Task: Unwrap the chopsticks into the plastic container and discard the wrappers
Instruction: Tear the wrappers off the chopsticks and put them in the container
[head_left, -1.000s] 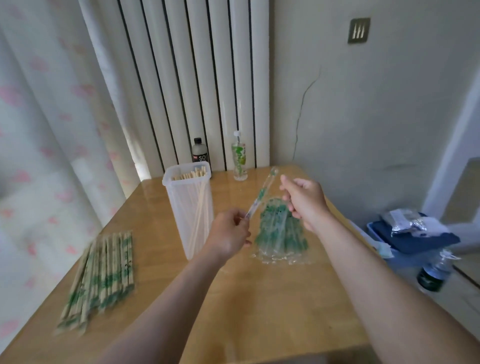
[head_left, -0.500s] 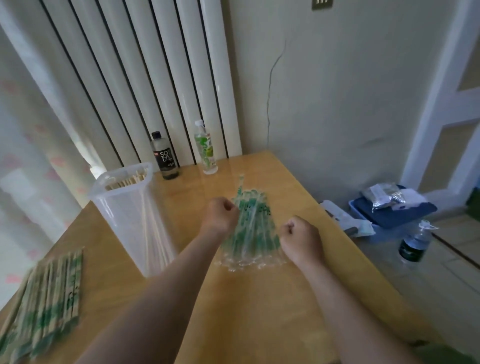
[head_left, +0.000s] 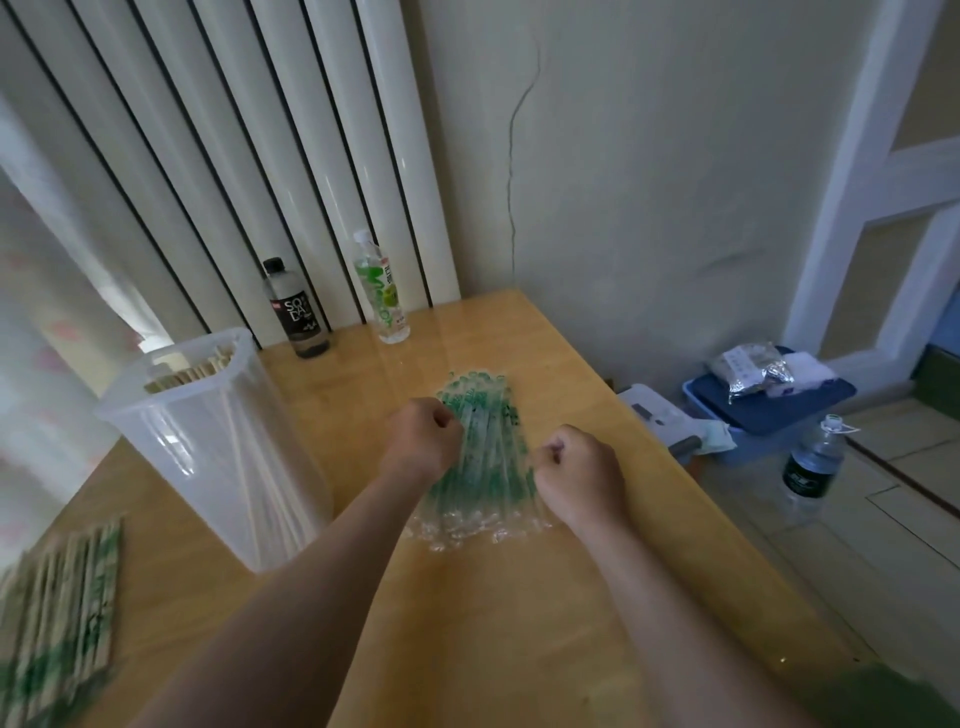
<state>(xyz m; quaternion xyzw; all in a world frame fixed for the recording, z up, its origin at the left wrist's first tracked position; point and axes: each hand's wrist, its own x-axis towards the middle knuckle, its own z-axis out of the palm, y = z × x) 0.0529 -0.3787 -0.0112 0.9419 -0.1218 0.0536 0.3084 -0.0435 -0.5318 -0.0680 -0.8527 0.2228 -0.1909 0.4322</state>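
Both hands are down over the heap of empty clear plastic wrappers with green print (head_left: 488, 457), which lies past the middle of the yellow wooden table (head_left: 519, 623), towards its right edge. The left hand (head_left: 423, 439) sits at the heap's left side and the right hand (head_left: 579, 470) at its right. The fingers of both are curled in, knuckles up. From here I cannot tell whether either pinches a wrapper or is merely closed, since the film is clear and the palms face away. They look to me to be at the heap to drop a spent wrapper onto it, or to tidy it so the wrappers can be thrown out together. One tall, translucent plastic container (head_left: 208, 457) stands near the left edge, close to the left arm, so freed sticks have a short trip. The bare wooden chopsticks (head_left: 192, 370) lean inside it, tips at the rim, too crowded to count. One batch of wrapped chopsticks in green-printed sleeves (head_left: 57, 613) waits at the near left corner, blurred, perhaps a dozen. Two bottles stand at the far edge, out of the way: a black soda bottle (head_left: 297, 312) and a clear green-labelled bottle (head_left: 382, 296).
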